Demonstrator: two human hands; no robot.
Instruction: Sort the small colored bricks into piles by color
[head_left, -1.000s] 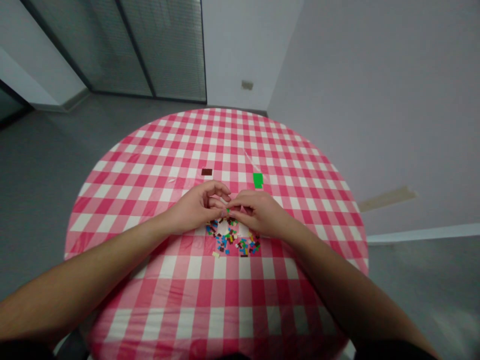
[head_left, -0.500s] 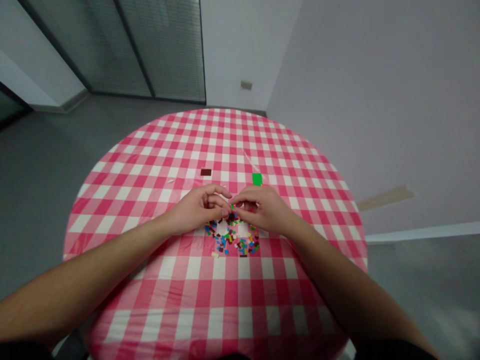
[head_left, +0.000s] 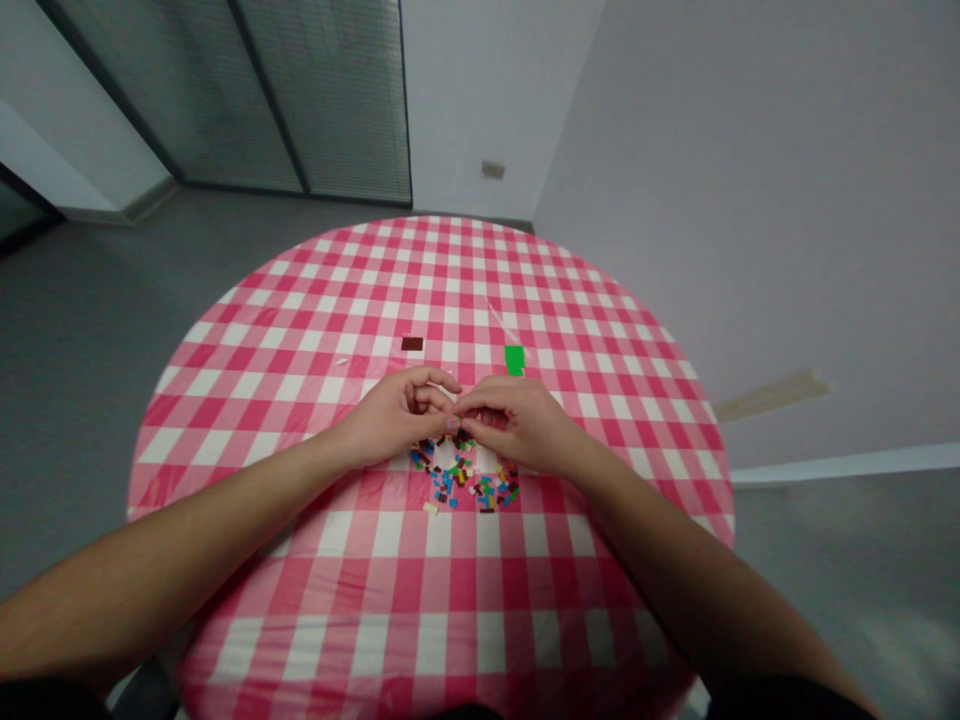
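Observation:
My left hand (head_left: 401, 415) and my right hand (head_left: 517, 425) meet at the fingertips above a scattered ring of tiny multicoloured bricks (head_left: 465, 482). The curled fingers of both hands touch each other and hide whatever lies between them. The pile sits on a round table with a pink-and-white checked cloth (head_left: 300, 350). Beyond my hands lie a flat dark brown brick (head_left: 412, 343) and a green rectangular plate (head_left: 514, 360), with the plate just past my right fingers. A pale loose brick (head_left: 430, 508) lies at the pile's near side.
The round table's edge curves around my view, with a grey floor (head_left: 105, 330) beyond it. A glass partition with blinds (head_left: 330, 100) stands at the back left, and a pale wall (head_left: 712, 200) runs along the right.
My hands have closed in on each other. The small green piece seen between my fingers half a second ago no longer shows.

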